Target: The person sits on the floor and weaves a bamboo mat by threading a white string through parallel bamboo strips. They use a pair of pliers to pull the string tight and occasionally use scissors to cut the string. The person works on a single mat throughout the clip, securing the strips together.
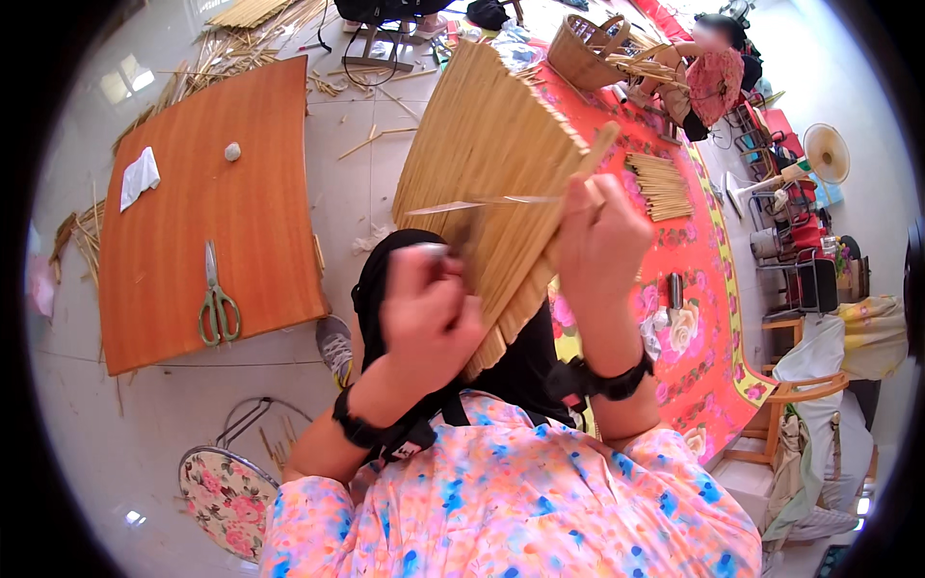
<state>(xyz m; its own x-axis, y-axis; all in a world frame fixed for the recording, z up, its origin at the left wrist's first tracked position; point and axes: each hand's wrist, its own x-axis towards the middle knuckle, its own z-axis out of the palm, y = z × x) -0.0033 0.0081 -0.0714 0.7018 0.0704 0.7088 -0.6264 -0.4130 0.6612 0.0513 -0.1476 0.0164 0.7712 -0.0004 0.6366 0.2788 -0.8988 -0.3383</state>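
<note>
A mat of straw-coloured strips (479,135) lies slanted over my lap, its edges stepped. My right hand (602,236) is closed on its right edge, where a flat strip sticks up past my fingers. A thin pale strand (438,208) runs across the mat toward that hand. My left hand (429,318) is blurred over the lower left of the mat, fingers curled round a small metallic thing that I cannot make out.
An orange board (154,270) with scissors (219,308) is at left. A folding stool (222,501) stands below it. A red floral cloth (689,366) at right bears straw bundles (658,186). A basket (583,53), a co-worker (713,87), chairs (800,390) and a fan (825,154) are beyond.
</note>
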